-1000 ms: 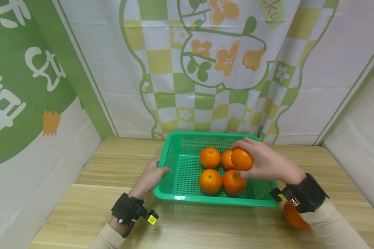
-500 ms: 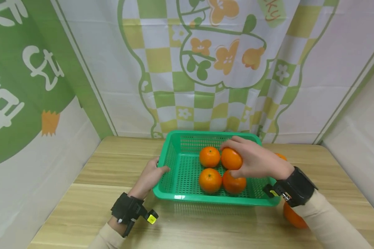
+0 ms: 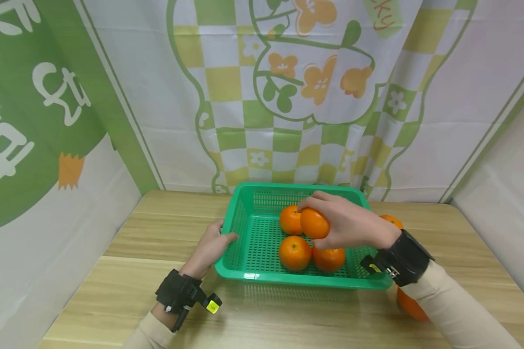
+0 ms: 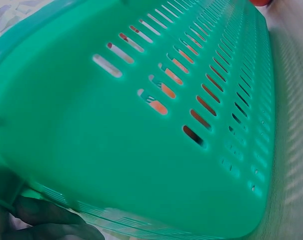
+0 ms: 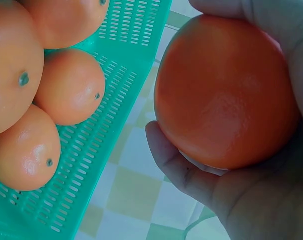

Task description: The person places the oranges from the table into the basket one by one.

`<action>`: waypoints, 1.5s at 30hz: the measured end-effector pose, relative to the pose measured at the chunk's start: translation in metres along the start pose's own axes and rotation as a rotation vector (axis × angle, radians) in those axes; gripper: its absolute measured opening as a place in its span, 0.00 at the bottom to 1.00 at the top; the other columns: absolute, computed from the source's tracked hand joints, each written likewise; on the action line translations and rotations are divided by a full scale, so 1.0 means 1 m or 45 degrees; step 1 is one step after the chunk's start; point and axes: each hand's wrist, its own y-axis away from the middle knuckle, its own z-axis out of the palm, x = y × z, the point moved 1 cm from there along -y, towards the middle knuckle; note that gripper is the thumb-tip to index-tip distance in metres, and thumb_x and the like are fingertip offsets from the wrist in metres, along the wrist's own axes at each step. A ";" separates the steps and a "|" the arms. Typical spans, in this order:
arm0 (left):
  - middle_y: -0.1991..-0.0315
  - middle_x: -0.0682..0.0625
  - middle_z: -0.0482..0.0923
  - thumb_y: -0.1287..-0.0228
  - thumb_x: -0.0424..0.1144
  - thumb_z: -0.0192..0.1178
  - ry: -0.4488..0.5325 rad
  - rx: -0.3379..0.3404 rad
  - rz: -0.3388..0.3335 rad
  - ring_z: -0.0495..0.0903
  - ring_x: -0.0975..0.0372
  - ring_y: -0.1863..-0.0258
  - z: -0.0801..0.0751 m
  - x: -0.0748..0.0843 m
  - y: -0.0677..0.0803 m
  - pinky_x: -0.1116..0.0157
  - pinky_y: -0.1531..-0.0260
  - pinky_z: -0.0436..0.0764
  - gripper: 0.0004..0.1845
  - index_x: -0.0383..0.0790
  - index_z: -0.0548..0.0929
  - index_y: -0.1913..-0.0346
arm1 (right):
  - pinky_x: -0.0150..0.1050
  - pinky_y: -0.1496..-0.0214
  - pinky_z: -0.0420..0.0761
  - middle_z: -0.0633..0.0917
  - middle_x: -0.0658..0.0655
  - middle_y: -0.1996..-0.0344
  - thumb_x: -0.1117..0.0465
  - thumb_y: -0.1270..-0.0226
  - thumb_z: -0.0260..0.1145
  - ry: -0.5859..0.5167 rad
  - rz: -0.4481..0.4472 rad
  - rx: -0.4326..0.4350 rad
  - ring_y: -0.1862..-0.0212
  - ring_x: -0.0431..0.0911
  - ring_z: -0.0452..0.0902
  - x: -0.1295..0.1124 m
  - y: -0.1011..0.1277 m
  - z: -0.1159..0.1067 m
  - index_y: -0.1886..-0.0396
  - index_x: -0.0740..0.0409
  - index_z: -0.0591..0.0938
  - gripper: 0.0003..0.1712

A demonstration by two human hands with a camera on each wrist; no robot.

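My right hand (image 3: 347,220) grips an orange (image 3: 315,224) above the green plastic basket (image 3: 303,281); in the right wrist view, fingers and thumb curl round this orange (image 5: 226,95). Below and beside it, inside the basket, lie several more oranges, among them a front-left one (image 3: 294,253), a back-left one (image 3: 290,220) and a front-right one (image 3: 329,259) partly covered by the hand. Another in there is hidden from the head view. My left hand (image 3: 209,247) holds the basket's left rim, thumb over the edge; its fingers (image 4: 51,220) show low in the left wrist view.
Right of the basket, one orange (image 3: 391,221) sits on the wooden table (image 3: 157,232) behind my right wrist. A second orange (image 3: 412,304) is partly covered by my right sleeve. A patterned curtain (image 3: 297,145) hangs close behind the basket.
My right hand has moved left over the basket with its orange, now overlapping the back-left one. The orange behind my right wrist has come into view. My left hand and the basket stay put.
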 end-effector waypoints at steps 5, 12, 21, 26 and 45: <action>0.40 0.31 0.81 0.27 0.34 0.54 0.002 -0.002 -0.002 0.89 0.48 0.50 0.001 0.001 0.000 0.50 0.53 0.90 0.28 0.29 0.69 0.27 | 0.32 0.60 0.81 0.80 0.48 0.47 0.54 0.50 0.79 0.030 -0.024 -0.004 0.59 0.38 0.77 -0.003 -0.004 0.001 0.35 0.47 0.79 0.38; 0.41 0.31 0.82 0.27 0.35 0.54 0.001 -0.010 0.002 0.89 0.49 0.50 0.001 0.002 -0.002 0.50 0.52 0.90 0.28 0.30 0.70 0.27 | 0.33 0.58 0.82 0.79 0.48 0.46 0.56 0.47 0.78 -0.001 -0.032 -0.054 0.57 0.39 0.77 -0.007 -0.013 0.002 0.35 0.45 0.79 0.37; 0.42 0.31 0.83 0.28 0.35 0.54 -0.004 -0.001 0.002 0.89 0.49 0.52 0.001 0.004 -0.002 0.51 0.54 0.90 0.27 0.30 0.71 0.29 | 0.34 0.60 0.82 0.78 0.47 0.50 0.55 0.46 0.78 -0.026 -0.007 -0.107 0.60 0.40 0.77 -0.009 -0.021 0.005 0.37 0.46 0.79 0.34; 0.42 0.32 0.83 0.28 0.34 0.54 -0.007 0.000 -0.007 0.89 0.50 0.52 0.001 0.004 -0.002 0.51 0.54 0.90 0.27 0.30 0.71 0.29 | 0.35 0.60 0.82 0.78 0.48 0.50 0.56 0.46 0.77 -0.041 -0.010 -0.131 0.60 0.41 0.77 -0.009 -0.024 0.007 0.38 0.47 0.79 0.33; 0.40 0.31 0.81 0.30 0.33 0.53 -0.012 0.017 0.001 0.88 0.48 0.48 0.000 0.001 0.000 0.50 0.52 0.90 0.29 0.30 0.70 0.27 | 0.33 0.62 0.79 0.78 0.50 0.52 0.58 0.48 0.76 0.041 -0.123 -0.206 0.63 0.41 0.75 -0.016 -0.045 0.029 0.39 0.48 0.78 0.33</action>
